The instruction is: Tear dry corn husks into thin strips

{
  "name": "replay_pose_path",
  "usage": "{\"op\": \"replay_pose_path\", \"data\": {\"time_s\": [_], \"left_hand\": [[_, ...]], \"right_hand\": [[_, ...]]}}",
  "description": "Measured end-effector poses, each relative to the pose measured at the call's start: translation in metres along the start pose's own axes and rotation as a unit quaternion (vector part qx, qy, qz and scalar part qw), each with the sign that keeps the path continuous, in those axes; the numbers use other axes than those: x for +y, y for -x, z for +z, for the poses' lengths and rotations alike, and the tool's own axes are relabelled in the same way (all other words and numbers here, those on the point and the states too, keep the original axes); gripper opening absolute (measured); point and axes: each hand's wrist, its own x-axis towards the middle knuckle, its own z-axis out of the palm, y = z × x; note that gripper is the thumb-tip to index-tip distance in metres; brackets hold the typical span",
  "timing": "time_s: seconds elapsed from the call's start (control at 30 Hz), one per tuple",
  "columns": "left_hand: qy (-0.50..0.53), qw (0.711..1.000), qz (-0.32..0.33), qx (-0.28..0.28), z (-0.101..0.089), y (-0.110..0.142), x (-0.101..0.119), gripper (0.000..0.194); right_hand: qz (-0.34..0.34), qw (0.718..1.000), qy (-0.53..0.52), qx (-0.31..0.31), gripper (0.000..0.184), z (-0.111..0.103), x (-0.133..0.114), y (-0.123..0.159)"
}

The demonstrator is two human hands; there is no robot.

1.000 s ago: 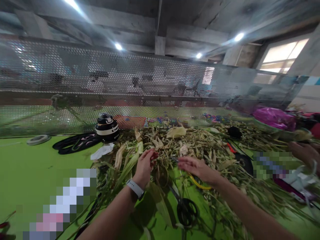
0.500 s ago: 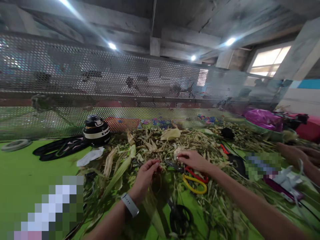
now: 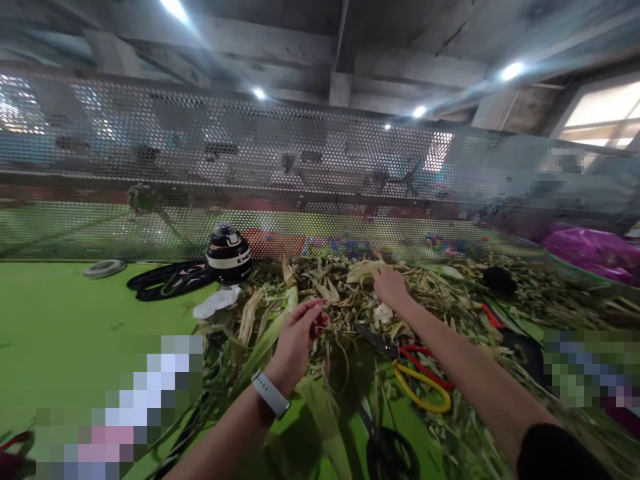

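Note:
My right hand reaches into the pile of dried corn husks, its fingers closed at the edge of a broad pale corn husk. My left hand, with a pale watch band at the wrist, hovers lower and nearer. Its fingertips are pinched together; whatever they hold is too small to make out. A thin strand loops below that hand. Between my arms lie scissors with red and yellow handles and, closer in, black-handled scissors. A small whitish clump sits below my right hand.
A black round-bodied bottle, a black strap-like item, a white crumpled tissue and a tape roll lie left. A perforated metal screen stands behind. At right are a red-and-black tool and a purple bag.
My right hand has moved forward from beside the whitish clump to the broad husk. My left hand keeps its pinch near the same spot. The view has swung left.

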Motion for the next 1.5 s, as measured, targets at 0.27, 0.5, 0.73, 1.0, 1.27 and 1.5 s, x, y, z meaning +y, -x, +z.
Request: {"op": "replay_pose_path", "data": {"time_s": [0.27, 0.5, 0.73, 1.0, 1.27, 1.5], "left_hand": [[-0.007, 1.000, -0.003, -0.014, 0.000, 0.001, -0.003, 0.019], [0.000, 1.000, -0.016, -0.023, -0.001, 0.002, -0.008, 0.023], [-0.010, 0.999, -0.035, -0.018, -0.001, 0.001, -0.011, 0.027], [-0.048, 0.996, -0.036, -0.062, 0.009, 0.014, -0.008, 0.025], [-0.218, 0.960, 0.082, -0.153, 0.022, 0.033, -0.001, 0.030], [-0.228, 0.934, 0.178, -0.208, 0.027, 0.051, 0.001, 0.063]], "right_hand": [[0.067, 0.997, 0.042, 0.020, 0.028, -0.017, 0.025, -0.016], [-0.008, 0.999, 0.042, -0.002, 0.047, -0.011, 0.029, -0.020], [-0.096, 0.994, 0.046, 0.011, 0.051, -0.007, 0.016, -0.022], [0.001, 0.989, 0.047, 0.141, 0.025, -0.087, 0.033, 0.000], [-0.061, 0.934, -0.059, 0.347, 0.020, -0.180, 0.004, 0.049], [-0.097, 0.925, -0.281, 0.235, 0.032, -0.168, -0.037, 0.090]]}}
